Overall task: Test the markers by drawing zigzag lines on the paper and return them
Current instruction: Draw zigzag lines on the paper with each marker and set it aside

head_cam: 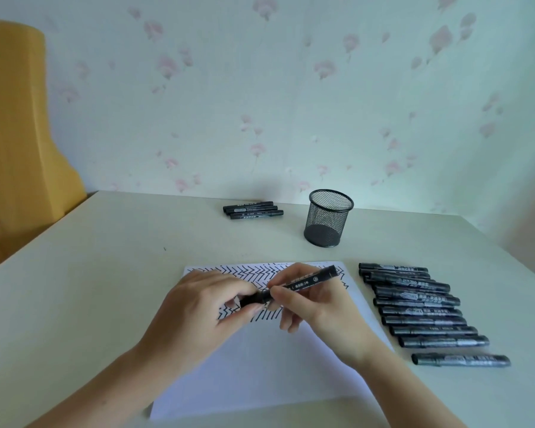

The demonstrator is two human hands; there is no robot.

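Both hands on one black marker above the sheet of zigzags.

The table (105, 273) carries the paper (260, 375), which lies under both hands, its far half covered in black zigzag lines. A row of markers (420, 310) lies just right of the right hand's fingers; a mesh pen cup (328, 220) stands beyond the fingertips, and three more markers (253, 210) lie further back to its left. The right hand (315, 307) pinches the barrel of the held marker (303, 282) between thumb and curled fingers. The left hand (204, 307) grips its near-left end, fingers curled around it. The marker hangs tilted above the paper, between the two sets of fingers.
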